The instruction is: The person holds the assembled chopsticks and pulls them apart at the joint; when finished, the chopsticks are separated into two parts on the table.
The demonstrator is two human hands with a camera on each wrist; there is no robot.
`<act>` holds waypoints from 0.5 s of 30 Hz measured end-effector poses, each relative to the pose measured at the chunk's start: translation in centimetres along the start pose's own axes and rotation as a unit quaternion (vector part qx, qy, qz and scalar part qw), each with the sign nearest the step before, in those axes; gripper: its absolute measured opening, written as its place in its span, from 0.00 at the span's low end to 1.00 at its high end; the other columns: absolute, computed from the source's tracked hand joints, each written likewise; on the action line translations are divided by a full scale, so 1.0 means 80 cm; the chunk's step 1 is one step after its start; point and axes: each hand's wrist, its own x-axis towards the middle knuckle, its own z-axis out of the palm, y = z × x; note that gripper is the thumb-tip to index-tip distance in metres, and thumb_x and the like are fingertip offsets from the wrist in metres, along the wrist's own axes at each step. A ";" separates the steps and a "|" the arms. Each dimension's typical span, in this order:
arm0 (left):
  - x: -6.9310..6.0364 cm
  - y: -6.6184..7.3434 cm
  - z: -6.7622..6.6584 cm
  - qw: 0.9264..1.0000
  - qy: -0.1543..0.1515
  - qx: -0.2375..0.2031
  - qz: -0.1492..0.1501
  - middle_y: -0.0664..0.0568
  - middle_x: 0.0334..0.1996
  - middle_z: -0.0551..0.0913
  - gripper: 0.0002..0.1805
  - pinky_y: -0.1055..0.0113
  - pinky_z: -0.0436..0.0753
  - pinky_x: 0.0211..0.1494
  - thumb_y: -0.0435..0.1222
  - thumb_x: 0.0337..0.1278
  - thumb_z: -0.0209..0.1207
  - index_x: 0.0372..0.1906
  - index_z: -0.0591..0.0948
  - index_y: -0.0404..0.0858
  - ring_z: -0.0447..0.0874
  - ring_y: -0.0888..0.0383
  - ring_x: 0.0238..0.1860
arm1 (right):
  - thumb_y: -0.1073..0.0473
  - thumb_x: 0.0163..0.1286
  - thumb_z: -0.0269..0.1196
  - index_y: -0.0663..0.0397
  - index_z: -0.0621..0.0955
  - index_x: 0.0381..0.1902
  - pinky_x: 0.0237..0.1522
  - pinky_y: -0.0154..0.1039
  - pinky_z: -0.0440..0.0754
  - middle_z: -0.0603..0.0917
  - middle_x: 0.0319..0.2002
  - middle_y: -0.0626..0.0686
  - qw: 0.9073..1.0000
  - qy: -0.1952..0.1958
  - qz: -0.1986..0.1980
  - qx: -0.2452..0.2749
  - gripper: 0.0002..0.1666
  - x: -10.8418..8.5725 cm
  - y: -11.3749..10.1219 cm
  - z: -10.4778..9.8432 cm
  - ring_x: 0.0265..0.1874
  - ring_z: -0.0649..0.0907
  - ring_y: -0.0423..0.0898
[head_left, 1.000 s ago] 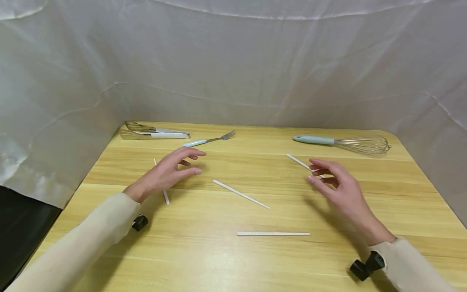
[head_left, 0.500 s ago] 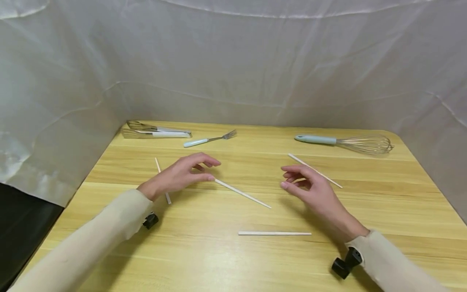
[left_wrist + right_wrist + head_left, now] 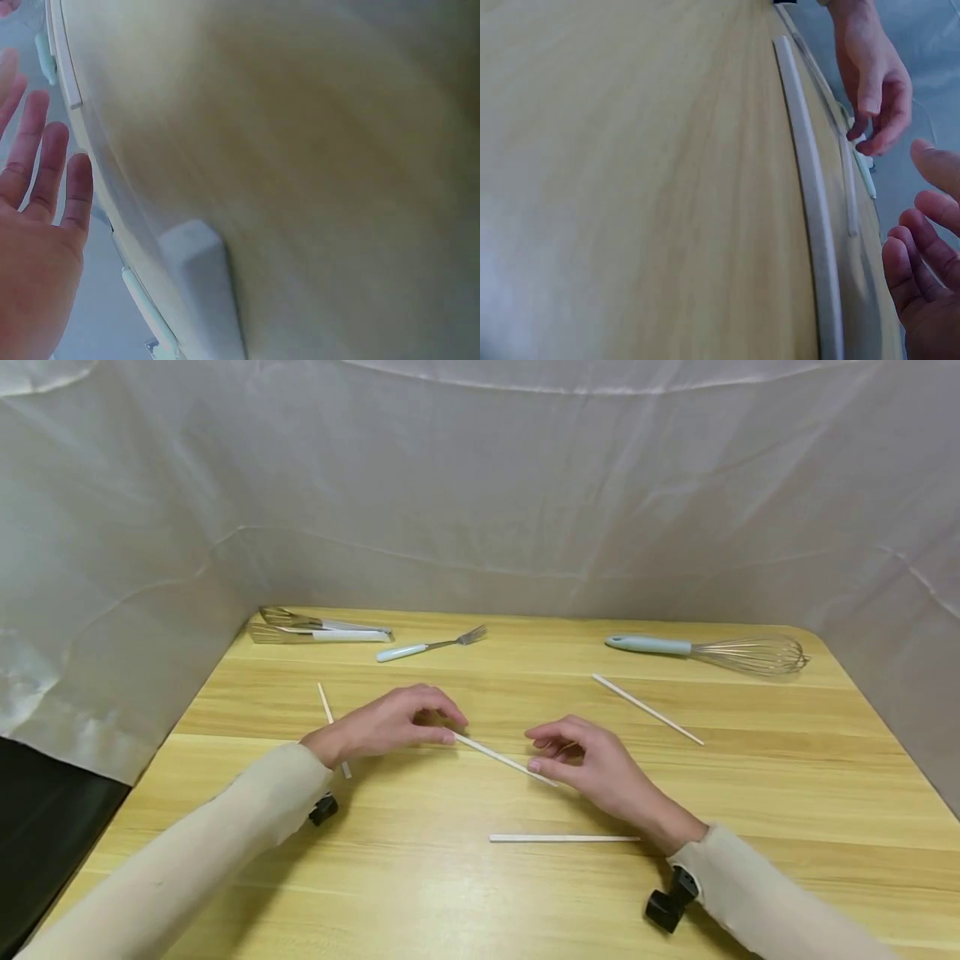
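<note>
A white chopstick [image 3: 501, 755] lies slantwise mid-table between both hands. My left hand [image 3: 397, 718] hovers at its left end, fingers loosely bent; in the left wrist view the fingers [image 3: 51, 165] are spread apart from that chopstick [image 3: 66, 56]. Near its right end is my right hand [image 3: 588, 764], thumb and fingers relaxed with a gap between them. The right wrist view shows nothing in those fingers [image 3: 922, 255]. A second chopstick [image 3: 562, 838] lies crosswise in front, a third [image 3: 648, 708] at right, and another [image 3: 326, 702] passes partly hidden beneath the left forearm.
Along the back of the wooden table [image 3: 405, 893] lie tongs [image 3: 348, 635], a fork [image 3: 431, 647] with a pale blue handle, and a whisk [image 3: 705, 652]. A grey cloth [image 3: 480, 485] hangs behind and at the sides.
My right hand has moved left from the right-hand chopstick to the middle one. My left hand has moved right and slightly nearer, to the middle chopstick's left end. The utensils stay put.
</note>
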 end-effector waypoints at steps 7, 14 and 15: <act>0.011 0.001 0.003 0.999 -0.024 0.031 -0.002 0.63 0.55 0.87 0.13 0.57 0.82 0.67 0.41 0.73 0.71 0.58 0.89 0.52 0.81 0.58 0.58 | 0.56 0.70 0.78 0.52 0.89 0.59 0.47 0.34 0.86 0.89 0.49 0.49 1.000 -0.023 0.009 -0.005 0.21 0.006 0.004 0.014 0.44 0.86 0.43; 0.021 -0.001 0.006 0.998 -0.044 0.052 0.004 0.61 0.51 0.87 0.12 0.63 0.84 0.62 0.37 0.74 0.70 0.57 0.90 0.50 0.82 0.60 0.54 | 0.58 0.71 0.77 0.50 0.90 0.57 0.43 0.34 0.84 0.89 0.46 0.47 0.999 -0.030 0.016 -0.027 0.17 0.010 0.003 0.017 0.40 0.84 0.43; 0.022 -0.001 0.007 0.997 -0.045 0.054 0.005 0.61 0.50 0.87 0.12 0.63 0.84 0.60 0.36 0.74 0.69 0.57 0.90 0.50 0.81 0.60 0.53 | 0.59 0.71 0.76 0.49 0.90 0.56 0.42 0.34 0.84 0.89 0.46 0.47 0.999 -0.032 0.017 -0.030 0.17 0.011 0.002 0.017 0.40 0.84 0.42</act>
